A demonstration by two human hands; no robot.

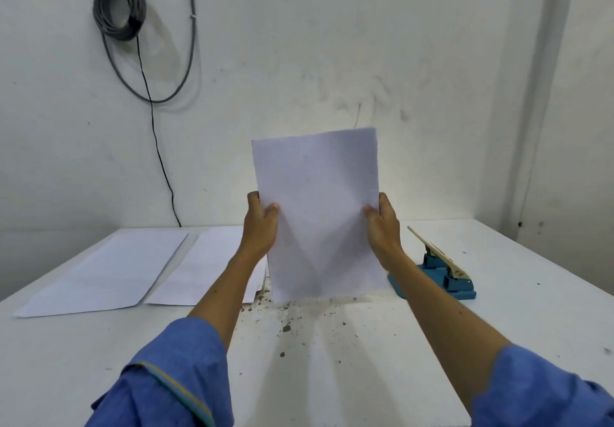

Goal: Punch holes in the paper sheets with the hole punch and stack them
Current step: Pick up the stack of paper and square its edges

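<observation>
Standing over the white table [332, 360], I see two flat paper stacks [109, 274] off beyond my left hand [260, 224], so some sheets seem sorted; no punched holes are discernible. I hold the paper sheets [319, 214] upright, long axis vertical, both hands pinching the side edges. The blue hole punch [442, 274] waits just past my right hand [382, 224].

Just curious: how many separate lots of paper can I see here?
3. One held upright in both hands, two flat on the table: far left, middle. More sheets may hide beneath.
</observation>
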